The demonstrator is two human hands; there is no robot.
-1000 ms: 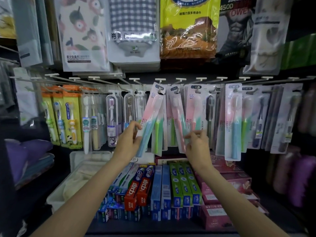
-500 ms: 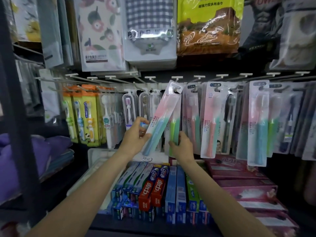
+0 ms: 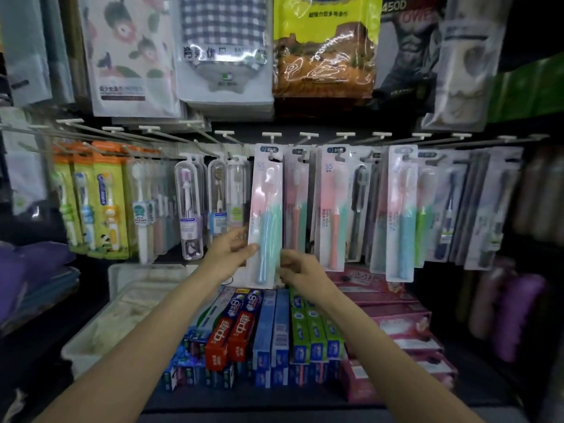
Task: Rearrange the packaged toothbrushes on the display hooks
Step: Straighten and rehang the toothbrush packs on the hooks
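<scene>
Row of white display hooks [image 3: 308, 135] at 12 o'clock, carrying packaged toothbrushes [image 3: 332, 206]: orange-and-green carded packs [image 3: 105, 203] at 9 o'clock, clear tube cases [image 3: 189, 209] beside them. Dark lower shelf [image 3: 244, 401] at 6 o'clock bears toothpaste boxes [image 3: 268, 328] lying in rows; pink boxes [image 3: 406, 328] at 4 o'clock; white tray [image 3: 91, 340] at 8 o'clock.

Pack straightens on the rack

The pink-and-teal toothbrush pack [image 3: 265, 215], tilted a moment ago, now hangs upright; the left hand [image 3: 227, 254] and right hand [image 3: 300, 270] sit lower at its base.

Bare forearms, no sleeves; left hand [image 3: 227, 254], right hand [image 3: 300, 270].
</scene>
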